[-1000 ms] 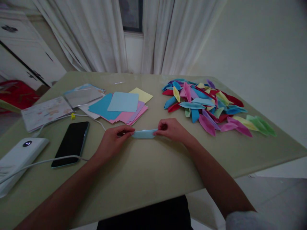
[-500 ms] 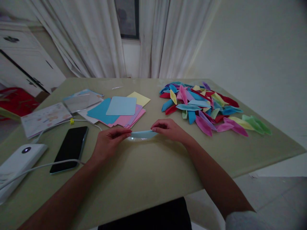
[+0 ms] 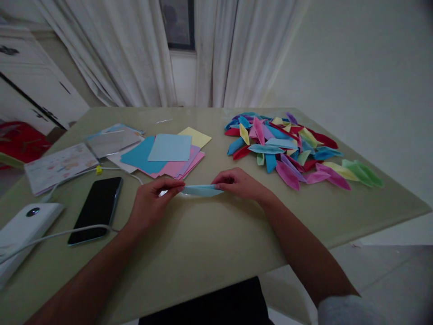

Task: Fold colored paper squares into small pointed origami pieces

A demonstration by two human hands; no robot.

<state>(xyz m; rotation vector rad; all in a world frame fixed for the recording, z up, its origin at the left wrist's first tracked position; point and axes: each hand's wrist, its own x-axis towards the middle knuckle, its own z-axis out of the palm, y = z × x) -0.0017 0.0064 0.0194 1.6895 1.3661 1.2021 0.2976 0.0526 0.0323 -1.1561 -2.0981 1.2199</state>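
Note:
A narrow folded strip of light blue paper point(image 3: 200, 190) lies between my two hands, just above the table point(image 3: 209, 234). My left hand point(image 3: 153, 202) pinches its left end with closed fingers. The strip's right end is pinched by my right hand point(image 3: 239, 183), fingers also closed. A stack of flat coloured paper squares point(image 3: 167, 153) sits just beyond my left hand. A pile of folded leaf-shaped paper pieces point(image 3: 287, 146) in several colours spreads beyond my right hand.
A black phone point(image 3: 95, 209) lies left of my left hand with a white cable point(image 3: 50, 234) across it. A white device point(image 3: 20, 230) sits at the left edge. Printed sheets point(image 3: 61, 162) lie at the back left. White curtains point(image 3: 135, 49) hang behind the table.
The strip went from lying flat to a thinner, edge-on shape held between my fingertips. Both hands stayed in nearly the same place; the view shifted slightly.

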